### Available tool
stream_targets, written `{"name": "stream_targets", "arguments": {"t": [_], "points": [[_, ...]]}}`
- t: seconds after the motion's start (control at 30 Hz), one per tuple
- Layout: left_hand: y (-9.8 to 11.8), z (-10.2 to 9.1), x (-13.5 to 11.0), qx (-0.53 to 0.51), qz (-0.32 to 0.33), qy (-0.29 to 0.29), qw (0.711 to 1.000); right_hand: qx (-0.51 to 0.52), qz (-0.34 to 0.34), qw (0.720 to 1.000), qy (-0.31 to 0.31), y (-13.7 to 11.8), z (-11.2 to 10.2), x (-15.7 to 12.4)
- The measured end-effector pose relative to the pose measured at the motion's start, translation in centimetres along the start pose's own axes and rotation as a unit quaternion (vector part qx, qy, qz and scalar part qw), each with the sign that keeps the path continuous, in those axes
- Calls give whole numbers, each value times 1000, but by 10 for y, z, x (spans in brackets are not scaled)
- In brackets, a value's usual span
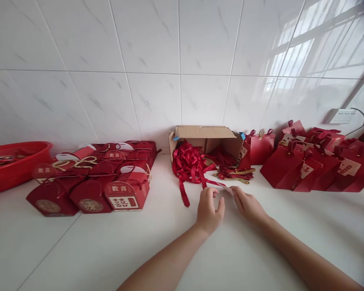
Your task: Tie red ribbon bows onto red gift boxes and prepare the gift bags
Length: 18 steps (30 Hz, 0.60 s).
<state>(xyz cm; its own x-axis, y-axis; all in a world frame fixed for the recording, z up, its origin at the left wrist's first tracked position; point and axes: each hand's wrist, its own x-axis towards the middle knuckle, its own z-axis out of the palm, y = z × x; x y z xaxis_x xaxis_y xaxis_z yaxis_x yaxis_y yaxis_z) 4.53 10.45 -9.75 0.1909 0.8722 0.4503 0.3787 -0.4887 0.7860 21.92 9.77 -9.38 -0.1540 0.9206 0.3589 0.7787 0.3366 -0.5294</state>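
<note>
My left hand (208, 209) and my right hand (248, 204) meet on the white floor, fingers pinched on a red ribbon strip (214, 184) that leads back to a heap of red ribbons (190, 163). The heap spills from an open cardboard box (204, 135) lying on its side against the tiled wall. Both hands are closed on the ribbon's end.
Red gift boxes (107, 176) lie in rows at the left, next to a red plastic basin (15, 163). More red gift boxes with tags (309, 163) crowd the right. Gold-and-red tags (235, 173) lie by the cardboard box. A wall socket (339, 116) sits at the right.
</note>
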Motion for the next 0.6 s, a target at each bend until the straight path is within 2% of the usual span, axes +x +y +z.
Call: {"name": "stream_targets", "arguments": {"t": [0.07,0.13,0.2,0.33,0.43,0.53,0.6], "points": [[-1,0,-2,5,5,3,1000,90,79,991,67,2,-4,0],[-2,0,-4,6,6,3,1000,182,136,965,134,5,-11,3],[-4,1,-5,8,5,2,1000,238,177,939,175,10,-18,14],[-7,1,-5,20,3,1,1000,290,219,912,191,25,-25,54],[-6,-1,-5,44,18,13,999,315,224,897,215,31,-16,71],[2,-16,-4,90,62,36,993,307,215,901,218,26,3,57],[8,-40,-1,134,93,61,985,288,199,915,202,19,16,38]]}}
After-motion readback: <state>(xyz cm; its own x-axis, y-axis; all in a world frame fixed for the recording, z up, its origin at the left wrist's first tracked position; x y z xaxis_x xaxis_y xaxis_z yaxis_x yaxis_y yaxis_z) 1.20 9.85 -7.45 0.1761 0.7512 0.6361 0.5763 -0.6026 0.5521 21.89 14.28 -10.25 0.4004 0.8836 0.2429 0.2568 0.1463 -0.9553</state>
